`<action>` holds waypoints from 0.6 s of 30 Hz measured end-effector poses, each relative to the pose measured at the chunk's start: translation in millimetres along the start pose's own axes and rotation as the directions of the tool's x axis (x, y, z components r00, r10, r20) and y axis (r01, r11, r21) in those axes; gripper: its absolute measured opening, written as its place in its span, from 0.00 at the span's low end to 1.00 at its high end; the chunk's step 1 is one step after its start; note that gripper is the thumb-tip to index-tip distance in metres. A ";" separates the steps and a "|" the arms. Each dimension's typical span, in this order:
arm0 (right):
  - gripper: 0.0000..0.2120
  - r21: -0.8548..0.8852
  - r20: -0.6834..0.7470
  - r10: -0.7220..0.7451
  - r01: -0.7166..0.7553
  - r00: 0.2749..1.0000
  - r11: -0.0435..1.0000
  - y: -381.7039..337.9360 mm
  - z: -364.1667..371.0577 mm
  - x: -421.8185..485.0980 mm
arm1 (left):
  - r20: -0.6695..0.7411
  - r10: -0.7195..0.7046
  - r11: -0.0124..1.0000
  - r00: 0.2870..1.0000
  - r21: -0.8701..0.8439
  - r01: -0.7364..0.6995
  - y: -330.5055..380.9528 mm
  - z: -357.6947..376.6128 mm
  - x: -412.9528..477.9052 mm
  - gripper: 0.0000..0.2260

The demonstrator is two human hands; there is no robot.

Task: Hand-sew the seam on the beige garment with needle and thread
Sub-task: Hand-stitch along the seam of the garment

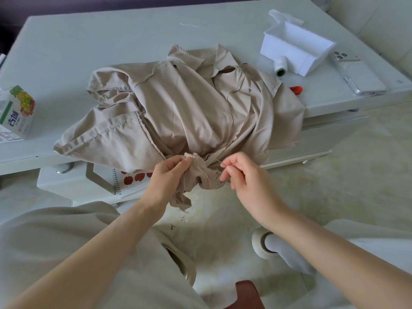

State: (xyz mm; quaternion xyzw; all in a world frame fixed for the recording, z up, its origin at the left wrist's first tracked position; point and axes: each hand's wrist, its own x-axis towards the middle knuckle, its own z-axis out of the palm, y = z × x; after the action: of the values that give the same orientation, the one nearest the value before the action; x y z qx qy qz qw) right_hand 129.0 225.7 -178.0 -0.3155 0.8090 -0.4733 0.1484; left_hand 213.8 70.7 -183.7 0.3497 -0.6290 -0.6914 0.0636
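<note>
The fingers (186, 161) of the left hand (169, 175) are pinching a folded bit of the raw seam edge (190, 155) on the soft beige cloth garment (189, 103). They are lifting it up so the edge is facing the person and is easy to poke.

The thumb and first finger (229, 169) of the right hand (245, 175) are pinching what looks like a thin sewing needle (219, 162). It is very small in the picture, and it is pointing toward the seam. The other fingers of that hand are curling loosely, out of the way. A thin pale thread (206, 175) is running across the bunched cloth between the two hands.

Most of the garment is lying in a crumpled heap on the smooth white table (111, 41), by its front edge, so the table is carrying the weight. Only the part being sewn is hanging over that edge, close to the person.

The sewing things are sitting within reach near the far right corner. There is an open white plastic box (296, 52) and, just in front of it, a small white thread spool (280, 66). A phone in a clear case (359, 74) is lying by the right edge. A colourful paper drink carton (16, 110) is standing at the left edge, well apart from the work.
</note>
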 end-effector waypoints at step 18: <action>0.10 -0.082 0.084 0.125 -0.118 0.989 0.990 -18.7 14.0 -2.2 | -0.004 0.116 0.993 0.993 0.001 -0.116 3.8 0.2 -6.6 0.06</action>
State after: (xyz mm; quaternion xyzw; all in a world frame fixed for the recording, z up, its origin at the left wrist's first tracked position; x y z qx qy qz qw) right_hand 145.1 211.1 -169.1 -0.2918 0.8368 -0.4175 0.2006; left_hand 217.3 73.5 -177.5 0.3140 -0.6485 -0.6855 0.1048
